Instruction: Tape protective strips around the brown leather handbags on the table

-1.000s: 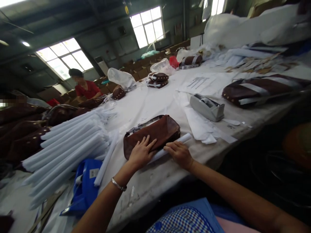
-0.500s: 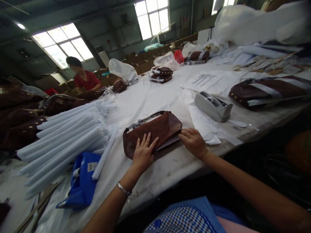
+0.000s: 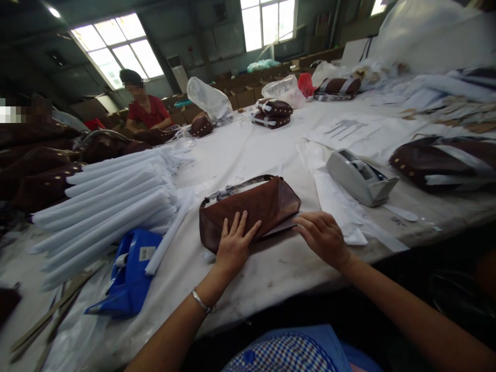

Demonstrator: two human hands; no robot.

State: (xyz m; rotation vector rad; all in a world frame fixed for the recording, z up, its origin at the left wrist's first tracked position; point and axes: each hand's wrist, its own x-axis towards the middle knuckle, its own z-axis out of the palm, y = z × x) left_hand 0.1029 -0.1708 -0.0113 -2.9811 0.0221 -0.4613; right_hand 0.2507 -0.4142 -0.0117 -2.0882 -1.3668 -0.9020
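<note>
A brown leather handbag point(image 3: 256, 206) lies on the cloth-covered table right in front of me, its dark strap along the far side. My left hand point(image 3: 234, 243) rests flat on its front face, fingers spread. At the bag's lower right corner, my right hand point(image 3: 323, 235) pinches the edge, where a pale strip of lining or paper shows along the lower opening. The exact spot between those fingertips is partly hidden.
White rolls of wrapping point(image 3: 116, 201) are heaped at left beside a blue tape dispenser point(image 3: 132, 276). A grey tape dispenser point(image 3: 358, 178) stands on white sheets at right, near a wrapped brown bag point(image 3: 437, 160). Stacked bags point(image 3: 273, 111) sit farther back; a person in red point(image 3: 149, 113) works beyond.
My view has shifted slightly, moving the scene in the frame. The right hand has moved a little outward along the bag's corner; the left hand stays on the bag.
</note>
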